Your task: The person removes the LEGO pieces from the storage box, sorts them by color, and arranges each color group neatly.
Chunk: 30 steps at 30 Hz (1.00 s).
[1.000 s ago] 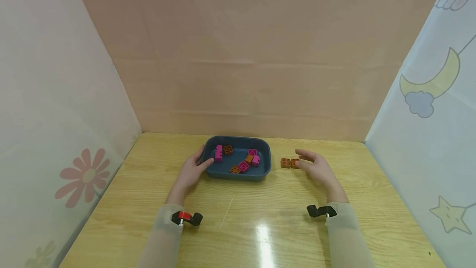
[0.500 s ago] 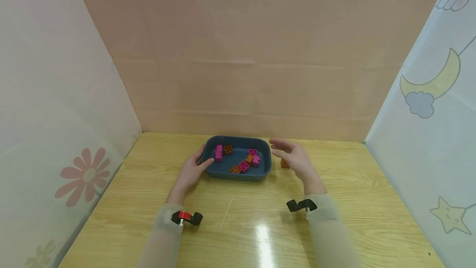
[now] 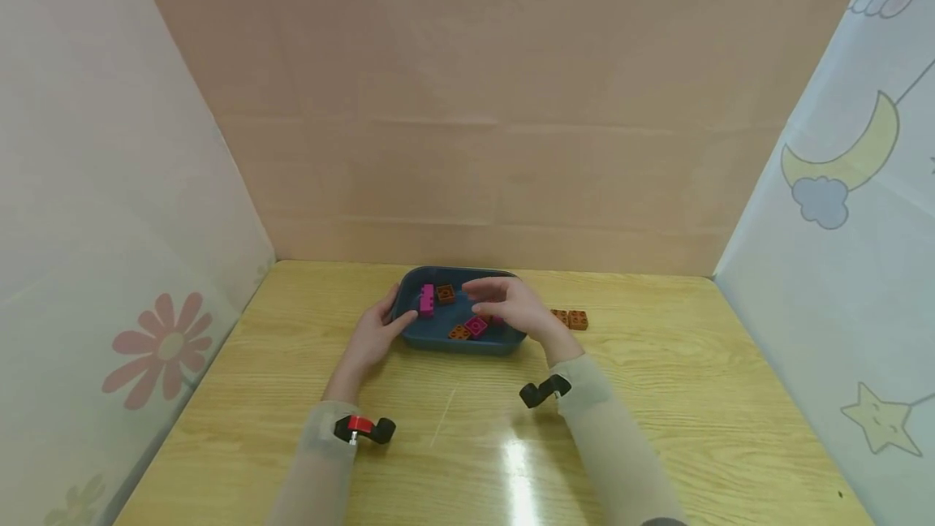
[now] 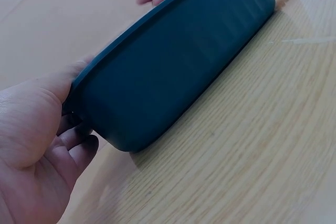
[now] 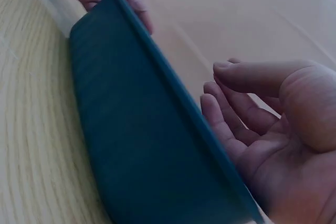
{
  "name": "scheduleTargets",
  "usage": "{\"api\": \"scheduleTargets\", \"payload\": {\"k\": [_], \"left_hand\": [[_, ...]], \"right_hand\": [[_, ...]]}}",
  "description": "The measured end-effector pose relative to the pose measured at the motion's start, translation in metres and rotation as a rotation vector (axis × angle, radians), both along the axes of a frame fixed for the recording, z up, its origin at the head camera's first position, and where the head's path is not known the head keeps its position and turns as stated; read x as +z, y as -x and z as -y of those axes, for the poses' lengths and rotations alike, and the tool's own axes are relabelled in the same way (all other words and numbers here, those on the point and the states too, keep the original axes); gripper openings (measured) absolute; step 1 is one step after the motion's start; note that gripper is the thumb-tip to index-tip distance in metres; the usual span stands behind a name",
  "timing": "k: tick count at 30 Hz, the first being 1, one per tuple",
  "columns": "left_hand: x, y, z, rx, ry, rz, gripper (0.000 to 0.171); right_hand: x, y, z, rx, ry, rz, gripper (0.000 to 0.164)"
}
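Gripping the blue tray (image 3: 456,346) at its left end: left hand (image 3: 375,334), thumb over the rim, other fingers on the outer wall. Right hand (image 3: 514,304) is over the tray's right part, fingers loosely bent, thumb apart from them in the head view. Hands well apart from each other.

Tray sits on the table (image 3: 409,477), middle of the frame. Inside: long pink piece (image 3: 427,300) at the left, brown-orange block (image 3: 445,294) just beside it toward upper right, studded orange block (image 3: 459,333) at lower middle, square pink block (image 3: 476,325) right next to that one. A bit more pink shows under the right hand, too covered to make out.

Outside, right of the tray: two orange blocks (image 3: 578,320) side by side, left one partly hidden by the right wrist.

Further out: tan backdrop (image 3: 467,104) up top, flower print (image 3: 170,346) lower left, moon print (image 3: 855,157) upper right.
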<state>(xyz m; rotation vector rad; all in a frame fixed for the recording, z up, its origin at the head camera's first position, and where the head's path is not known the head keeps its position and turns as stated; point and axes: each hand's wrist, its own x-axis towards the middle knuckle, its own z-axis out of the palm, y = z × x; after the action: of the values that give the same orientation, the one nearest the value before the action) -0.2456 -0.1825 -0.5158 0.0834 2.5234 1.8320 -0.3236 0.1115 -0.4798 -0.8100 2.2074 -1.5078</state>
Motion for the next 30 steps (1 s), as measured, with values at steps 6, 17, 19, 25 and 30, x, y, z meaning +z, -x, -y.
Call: {"api": "scheduleTargets", "payload": {"k": [6, 17, 19, 25, 30], "left_hand": [[-0.011, 0.004, 0.003, 0.016, -0.006, -0.018, 0.08], [-0.012, 0.003, 0.0, 0.038, -0.004, -0.016, 0.076], [-0.012, 0.004, 0.001, 0.033, -0.011, -0.012, 0.076], [-0.003, 0.001, -0.001, 0.021, -0.01, 0.006, 0.078], [0.02, -0.011, -0.007, 0.009, 0.004, 0.015, 0.082]], "right_hand": [[-0.003, 0.002, 0.013, 0.116, -0.094, -0.004, 0.038], [-0.017, 0.006, 0.024, 0.171, -0.274, -0.103, 0.033], [-0.017, 0.006, 0.025, 0.174, -0.29, -0.119, 0.033], [-0.017, 0.005, 0.027, 0.188, -0.333, -0.136, 0.033], [-0.016, 0.003, 0.03, 0.178, -0.381, -0.204, 0.027]]}}
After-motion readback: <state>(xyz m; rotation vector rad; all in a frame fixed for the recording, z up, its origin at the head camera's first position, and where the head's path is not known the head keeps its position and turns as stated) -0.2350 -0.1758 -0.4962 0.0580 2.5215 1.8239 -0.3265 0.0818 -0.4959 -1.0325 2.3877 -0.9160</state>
